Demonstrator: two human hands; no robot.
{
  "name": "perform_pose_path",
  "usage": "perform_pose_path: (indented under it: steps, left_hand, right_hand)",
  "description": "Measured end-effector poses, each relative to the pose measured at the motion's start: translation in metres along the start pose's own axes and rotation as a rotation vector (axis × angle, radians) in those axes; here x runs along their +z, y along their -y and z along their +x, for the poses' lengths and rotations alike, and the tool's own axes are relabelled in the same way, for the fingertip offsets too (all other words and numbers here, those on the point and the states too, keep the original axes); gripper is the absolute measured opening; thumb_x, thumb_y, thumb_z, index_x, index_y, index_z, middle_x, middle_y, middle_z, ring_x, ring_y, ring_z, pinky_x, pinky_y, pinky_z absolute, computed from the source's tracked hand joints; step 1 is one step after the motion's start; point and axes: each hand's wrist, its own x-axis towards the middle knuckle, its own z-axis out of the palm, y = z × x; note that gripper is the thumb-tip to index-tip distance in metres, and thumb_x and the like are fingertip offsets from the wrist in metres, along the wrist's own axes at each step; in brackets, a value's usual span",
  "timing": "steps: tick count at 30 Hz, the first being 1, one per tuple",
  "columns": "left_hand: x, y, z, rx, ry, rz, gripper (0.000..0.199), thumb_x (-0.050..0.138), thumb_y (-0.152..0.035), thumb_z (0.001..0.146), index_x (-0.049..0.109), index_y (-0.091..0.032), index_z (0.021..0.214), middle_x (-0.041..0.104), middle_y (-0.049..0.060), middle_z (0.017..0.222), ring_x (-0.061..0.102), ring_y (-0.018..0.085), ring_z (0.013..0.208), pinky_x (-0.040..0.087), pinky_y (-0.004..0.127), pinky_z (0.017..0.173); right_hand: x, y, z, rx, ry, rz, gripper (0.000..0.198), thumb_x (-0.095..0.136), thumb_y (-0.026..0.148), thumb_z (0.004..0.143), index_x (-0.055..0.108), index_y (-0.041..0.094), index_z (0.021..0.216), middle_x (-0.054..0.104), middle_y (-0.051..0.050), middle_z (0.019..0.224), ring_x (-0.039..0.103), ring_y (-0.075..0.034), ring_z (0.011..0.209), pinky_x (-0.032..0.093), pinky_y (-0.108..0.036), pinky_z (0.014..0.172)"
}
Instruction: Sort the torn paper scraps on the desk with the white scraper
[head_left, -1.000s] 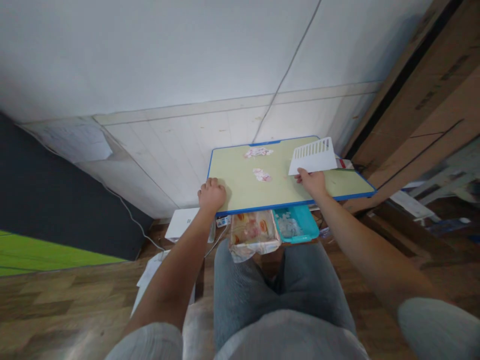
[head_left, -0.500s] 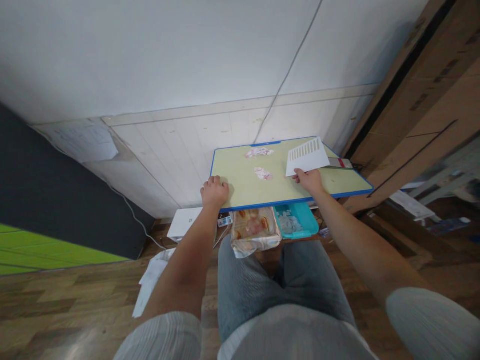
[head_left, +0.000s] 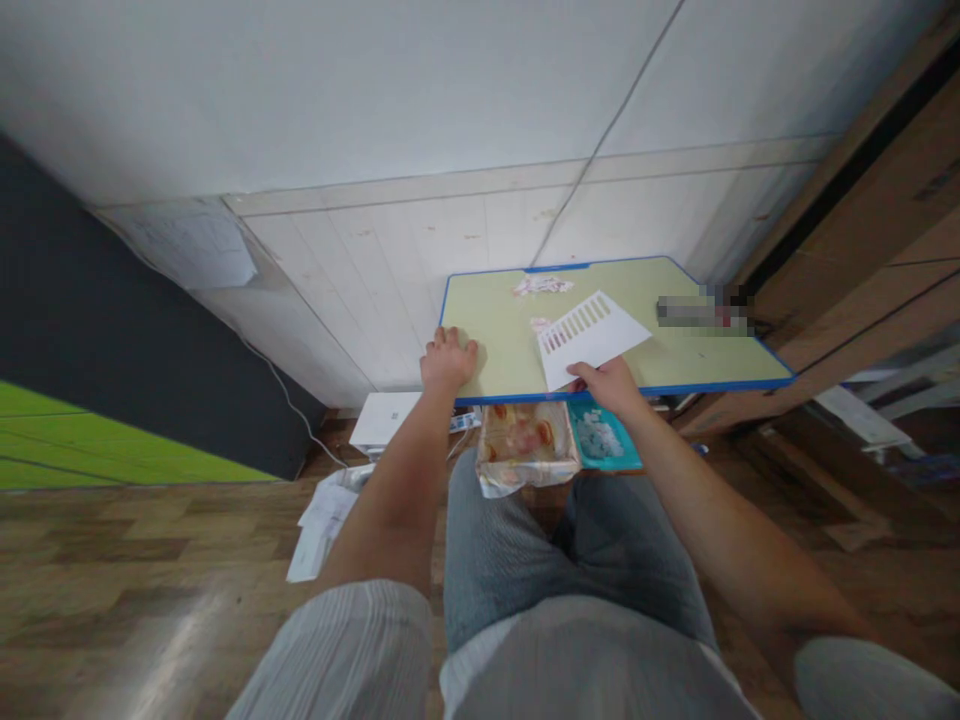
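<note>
My right hand (head_left: 609,384) pinches the near edge of a white card (head_left: 606,342) between thumb and fingers. A row of narrow slots runs along the card's far side, and the tabletop shows through them. The card is held over the small pale-yellow table (head_left: 502,355) with a blue rim. Partly hidden behind the card's left corner is a pinkish-white crumpled scrap (head_left: 539,325). A longer scrap of the same look (head_left: 543,286) lies near the table's back edge. My left hand (head_left: 448,360) rests palm down on the table's left end, fingers apart, holding nothing.
A pixelated grey object (head_left: 694,312) lies at the table's right end. Below the front edge are a lined bin (head_left: 529,472) and a turquoise tub (head_left: 626,452). A white box (head_left: 382,420) stands left of them. Cardboard (head_left: 847,270) rises on the right; a wall stands behind.
My right hand has moved the card leftward and nearer the front edge, turning it, so it now partly covers the nearer scrap. My left hand stays on the table. The view has shifted slightly.
</note>
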Motion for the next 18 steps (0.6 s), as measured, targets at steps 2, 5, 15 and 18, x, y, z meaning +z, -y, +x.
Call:
perform_pose_path:
  steps: [2,5,15,18]
  left_hand:
    - [-0.001,-0.001,-0.001,-0.008,0.009,0.000,0.066,0.041,-0.053,0.113,0.054,-0.019,0.168,0.045,0.017,0.183,0.057,0.043,0.153,0.055,0.060,0.123]
    - [-0.003,-0.002,-0.001,-0.015,0.003,-0.005,0.065,0.041,-0.053,0.113,0.055,-0.021,0.168,0.048,0.016,0.181,0.058,0.043,0.152,0.056,0.059,0.122]
    - [0.000,0.000,0.001,-0.042,0.005,0.001,0.066,0.041,-0.053,0.113,0.053,-0.023,0.171,0.045,0.014,0.184,0.058,0.041,0.153,0.056,0.057,0.122]
    - [0.001,0.001,0.002,-0.028,-0.004,0.005,0.067,0.041,-0.054,0.113,0.053,-0.022,0.171,0.045,0.014,0.184,0.058,0.042,0.152,0.057,0.058,0.121]
  right_hand:
    - [0.000,0.003,-0.001,-0.001,-0.002,0.032,0.022,0.076,0.043,0.070,0.073,0.022,0.074,0.074,-0.004,0.060,0.067,-0.023,0.054,0.060,-0.037,0.059]
    - [-0.006,0.003,0.004,-0.012,-0.059,0.056,0.027,0.076,0.048,0.071,0.071,0.022,0.076,0.075,-0.005,0.063,0.069,-0.023,0.057,0.061,-0.035,0.061]
    - [-0.013,-0.007,0.064,-0.064,-0.266,-0.054,0.035,0.078,0.054,0.080,0.070,0.022,0.069,0.075,-0.008,0.063,0.066,-0.019,0.056,0.057,-0.031,0.059]
    - [-0.012,-0.010,0.069,-0.059,-0.265,-0.086,0.035,0.078,0.052,0.082,0.072,0.020,0.068,0.077,-0.010,0.066,0.067,-0.020,0.055,0.059,-0.033,0.061]
